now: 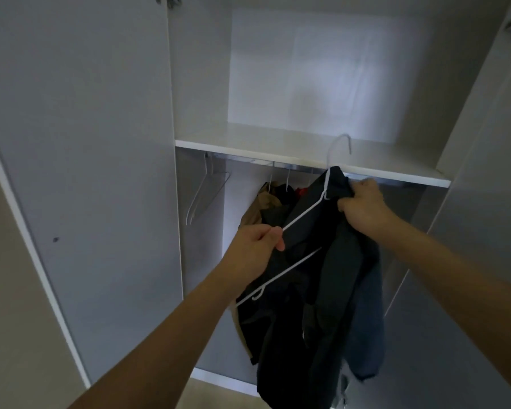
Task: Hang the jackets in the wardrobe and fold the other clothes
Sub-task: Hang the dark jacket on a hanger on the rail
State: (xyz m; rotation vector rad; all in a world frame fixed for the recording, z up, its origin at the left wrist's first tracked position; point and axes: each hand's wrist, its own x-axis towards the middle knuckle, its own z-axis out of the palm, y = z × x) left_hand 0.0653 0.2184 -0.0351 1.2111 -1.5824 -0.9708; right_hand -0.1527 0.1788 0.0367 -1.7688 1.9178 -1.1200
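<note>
Head view
Left hand: the left hand (255,249) pinches the sloping arm of the white hanger (304,215) between thumb and curled fingers.
Right hand: the right hand (363,206) is up and to the right of the left hand, fingers curled round a bunch of the dark jacket (322,290) near its top.
Dark jacket: it hangs from the right hand's grip and drapes down between and below both hands, with the hanger's upper arm lying across its front.
Hanger hook: it rises just above the right hand, in front of the shelf edge (307,160).
Rail: the rail (278,165) runs right under the shelf, behind and above both hands.
Hung clothes: a tan garment (260,208) and other dark pieces hang from the rail just behind the left hand.
Empty hangers: two bare hangers (202,193) hang up and left of the left hand, near the wardrobe's left wall.
Open room: bare rail lies between those hangers and the hung clothes; the open door (80,172) stands far left of the left hand.
</note>
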